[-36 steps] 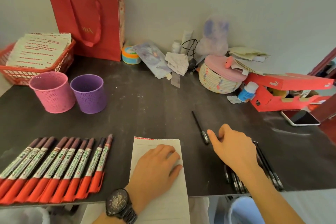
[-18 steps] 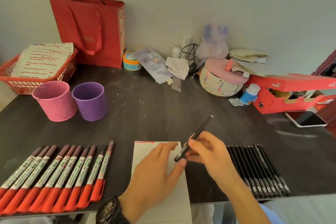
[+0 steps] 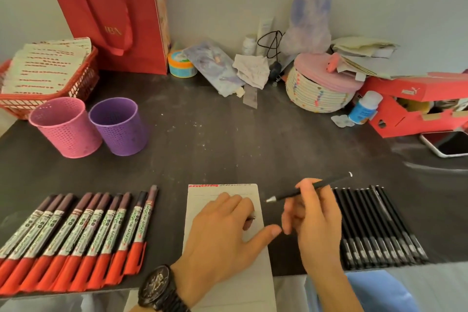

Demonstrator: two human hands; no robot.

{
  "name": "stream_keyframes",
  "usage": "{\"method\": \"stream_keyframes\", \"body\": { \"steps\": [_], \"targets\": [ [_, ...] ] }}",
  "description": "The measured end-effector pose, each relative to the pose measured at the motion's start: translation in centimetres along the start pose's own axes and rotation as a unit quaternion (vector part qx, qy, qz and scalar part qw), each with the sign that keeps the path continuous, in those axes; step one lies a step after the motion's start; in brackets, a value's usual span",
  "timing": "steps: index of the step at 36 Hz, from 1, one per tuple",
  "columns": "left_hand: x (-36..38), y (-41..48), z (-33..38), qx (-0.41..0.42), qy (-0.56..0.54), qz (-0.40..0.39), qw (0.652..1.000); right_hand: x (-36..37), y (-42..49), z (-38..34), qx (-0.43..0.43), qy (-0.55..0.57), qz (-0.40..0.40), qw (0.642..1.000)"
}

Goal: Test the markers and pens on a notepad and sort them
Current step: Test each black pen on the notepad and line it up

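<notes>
My right hand [image 3: 316,218] grips a thin black pen [image 3: 326,185] just right of the white notepad [image 3: 243,291]; its bare silver tip points left, above the table. My left hand [image 3: 222,230] rests on the notepad, fingers curled, with the end of a small dark pen cap [image 3: 252,218] showing at its fingertips. A row of several markers [image 3: 76,233] with red caps lies at the left. Several black pens [image 3: 374,225] lie in a row at the right. A pink cup [image 3: 65,126] and a purple cup [image 3: 119,125] stand side by side at the back left.
A red basket of papers [image 3: 48,76] and a red bag [image 3: 114,15] are at the back left. A woven basket [image 3: 319,94], a red shoebox [image 3: 415,101] and a phone [image 3: 445,143] sit at the back right. The table's front edge runs under my wrists.
My right hand picked a black pen off the table and brought it to the left hand. The pen's silver tip is now bare, and the pen has swung to point left.
</notes>
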State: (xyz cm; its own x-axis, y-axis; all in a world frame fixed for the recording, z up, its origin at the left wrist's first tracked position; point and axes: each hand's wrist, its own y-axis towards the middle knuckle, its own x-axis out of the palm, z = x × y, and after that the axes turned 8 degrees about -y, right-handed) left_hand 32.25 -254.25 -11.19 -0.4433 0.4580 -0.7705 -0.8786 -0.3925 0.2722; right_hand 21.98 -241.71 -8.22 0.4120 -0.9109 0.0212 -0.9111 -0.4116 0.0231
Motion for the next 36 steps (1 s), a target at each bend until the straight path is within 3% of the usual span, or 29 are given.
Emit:
{"method": "stream_keyframes", "body": {
  "steps": [3, 7, 10, 17, 36],
  "targets": [
    [0.3, 0.3, -0.5, -0.008, -0.005, -0.053, 0.999, 0.3, 2.8, 0.5, 0.039, 0.042, 0.005, 0.998],
    [1.1, 0.1, -1.5, 0.007, 0.007, -0.103, 0.995, 1.9, 6.0, 1.4, 0.043, -0.015, -0.042, 0.998],
    [1.4, -0.1, -2.0, 0.017, 0.007, -0.091, 0.996, 2.7, 7.2, 2.0, 0.043, -0.07, -0.055, 0.995],
    [1.7, 0.0, -1.8, 0.016, 0.014, -0.068, 0.997, 3.4, 6.9, 4.0, -0.066, -0.268, 0.01, 0.961],
    [2.1, 0.2, -1.9, 0.027, 0.028, -0.025, 0.999, 3.6, 7.5, 5.0, -0.075, -0.324, 0.003, 0.943]
  ]
}}
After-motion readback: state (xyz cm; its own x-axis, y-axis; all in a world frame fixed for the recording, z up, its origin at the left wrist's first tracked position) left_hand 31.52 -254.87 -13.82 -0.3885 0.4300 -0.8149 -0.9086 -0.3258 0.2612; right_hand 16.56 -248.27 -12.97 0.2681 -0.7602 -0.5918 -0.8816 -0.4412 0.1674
